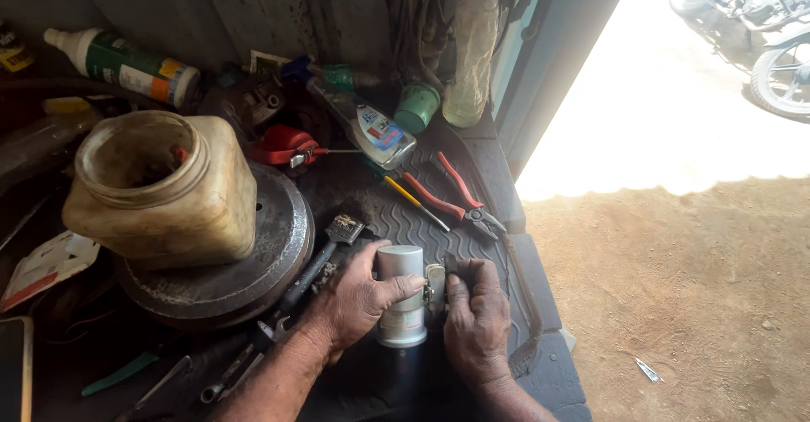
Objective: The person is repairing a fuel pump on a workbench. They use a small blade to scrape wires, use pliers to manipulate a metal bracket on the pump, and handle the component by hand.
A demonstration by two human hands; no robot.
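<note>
A roadside repair workshop: red-handled pliers (460,196), a yellow-handled screwdriver (415,202) and a brake drum (268,253) crowd the grimy tabletop (396,211), with oil bottles (126,65) behind and a motorcycle (772,34) outside on dirt.

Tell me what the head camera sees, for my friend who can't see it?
Two hands hold a silver canister on a black ribbed mat: the left hand wraps around it, and the right hand pinches a small metal fitting on its side. Red-handled pliers, a screwdriver, bottles and a big yellowed jar lie around.
</note>
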